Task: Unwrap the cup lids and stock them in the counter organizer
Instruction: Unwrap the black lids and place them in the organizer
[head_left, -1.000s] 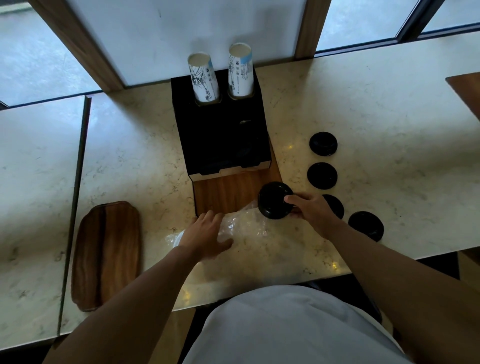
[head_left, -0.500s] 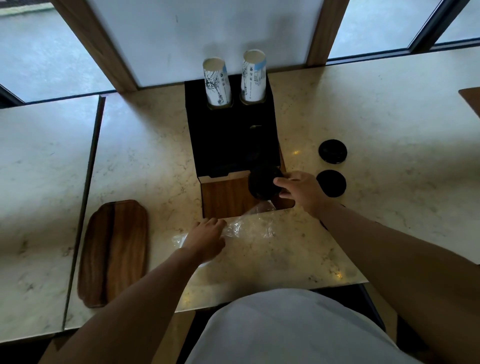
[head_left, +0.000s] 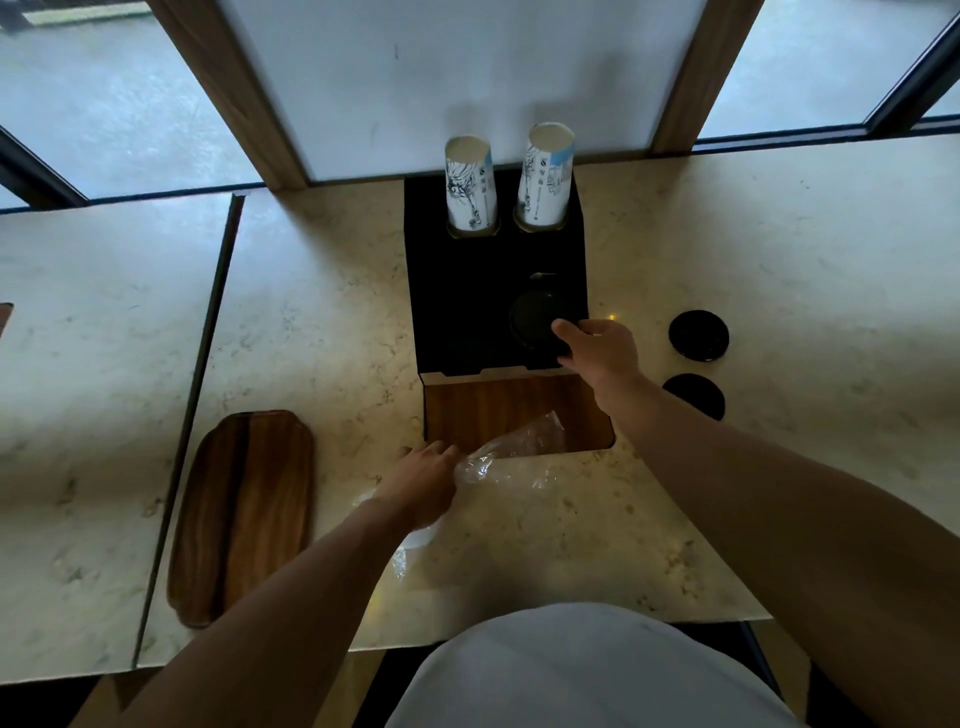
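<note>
organizer (head_left: 467, 312) interior: too dark | lower loose lid (head_left: 696, 393): partly behind right forearm (head_left: 727, 467)

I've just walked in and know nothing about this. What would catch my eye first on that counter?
Probably the right hand holding a black lid over the black organizer at the back of the marble counter. Behind it, two stacks of printed paper cups stand upright in the organizer's back holes. Nearer the person, the left hand rests on crumpled clear plastic wrap, and two loose black lids lie to the right.
</note>
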